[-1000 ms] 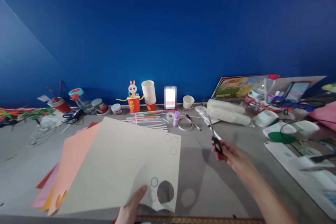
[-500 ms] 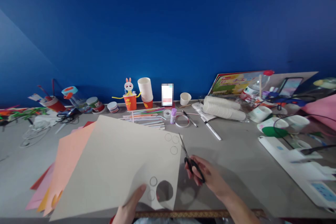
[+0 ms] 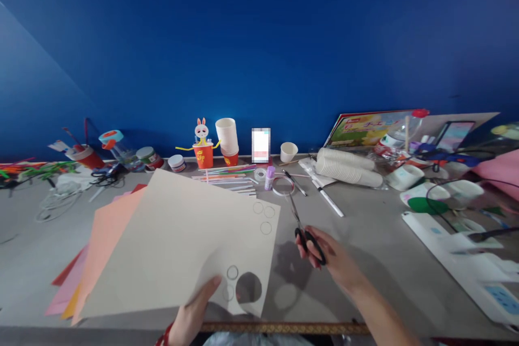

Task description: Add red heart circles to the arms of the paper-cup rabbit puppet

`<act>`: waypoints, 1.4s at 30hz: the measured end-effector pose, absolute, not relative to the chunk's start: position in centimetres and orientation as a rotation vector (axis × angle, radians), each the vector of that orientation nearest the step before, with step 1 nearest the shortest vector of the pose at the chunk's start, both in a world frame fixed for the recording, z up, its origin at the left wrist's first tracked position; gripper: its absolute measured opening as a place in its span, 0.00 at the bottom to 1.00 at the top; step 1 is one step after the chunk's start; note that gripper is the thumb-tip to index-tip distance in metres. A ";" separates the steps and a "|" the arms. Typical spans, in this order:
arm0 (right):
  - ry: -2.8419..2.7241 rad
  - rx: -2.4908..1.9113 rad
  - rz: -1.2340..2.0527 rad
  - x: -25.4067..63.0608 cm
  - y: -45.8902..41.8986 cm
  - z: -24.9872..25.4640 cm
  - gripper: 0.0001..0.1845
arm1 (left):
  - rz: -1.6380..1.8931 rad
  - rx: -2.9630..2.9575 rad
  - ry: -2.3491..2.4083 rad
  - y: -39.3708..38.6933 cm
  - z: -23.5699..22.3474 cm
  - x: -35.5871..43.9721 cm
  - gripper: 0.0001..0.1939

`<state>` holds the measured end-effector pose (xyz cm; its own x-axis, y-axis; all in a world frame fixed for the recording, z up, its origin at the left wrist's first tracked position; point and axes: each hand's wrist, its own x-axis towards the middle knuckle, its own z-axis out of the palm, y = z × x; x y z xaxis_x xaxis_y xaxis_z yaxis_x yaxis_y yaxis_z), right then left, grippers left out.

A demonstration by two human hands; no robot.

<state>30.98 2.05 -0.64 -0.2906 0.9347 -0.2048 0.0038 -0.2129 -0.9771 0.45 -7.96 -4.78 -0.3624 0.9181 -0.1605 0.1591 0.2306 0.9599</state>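
Observation:
My left hand (image 3: 197,305) grips the near edge of a large white paper sheet (image 3: 182,243), its thumb on top and its fingers hidden underneath. The sheet has a round hole near its lower right corner. Small drawn circles lie beside the hole and near the upper right corner. To the right of the sheet, my right hand (image 3: 330,259) is closed around the black handles of a pair of scissors (image 3: 297,218). Their blades point up and away from me, apart from the paper. Pink, orange and red sheets (image 3: 105,232) lie under the white one.
Along the wall stand a rabbit-headed red cup (image 3: 205,155), stacked paper cups (image 3: 227,138) and a small cup (image 3: 288,151). Straws, a purple glue stick (image 3: 269,178), a tape ring (image 3: 283,186) and a marker (image 3: 332,203) lie in front. A power strip (image 3: 450,265) is at right.
The scissors and my right hand have moved right and slightly up, away from the sheet's edge. My left hand and the sheet's right side have shifted a little left and up.

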 end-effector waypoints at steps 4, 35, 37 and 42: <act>-1.418 -1.162 1.754 31.0 2.0 -0.7 0.30 | 1.176 1.045 1.693 -7.7 -5.5 -0.5 0.14; -1.402 -1.113 1.885 28.9 0.9 -2.2 0.29 | 1.053 1.337 1.693 -7.4 -6.0 -1.9 0.06; -1.407 -1.119 1.869 28.9 1.0 -2.3 0.28 | 1.042 1.321 1.715 -7.3 -6.2 -2.3 0.06; -1.433 -1.165 1.829 28.8 1.0 -2.2 0.28 | 1.059 1.287 1.743 -7.5 -6.2 -1.4 0.08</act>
<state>28.77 1.01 -2.18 -0.4834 0.8220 -0.3010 0.0957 -0.2921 -0.9516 -1.39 -7.54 -6.24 -0.2482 0.9660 -0.0728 0.3808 0.1663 0.9096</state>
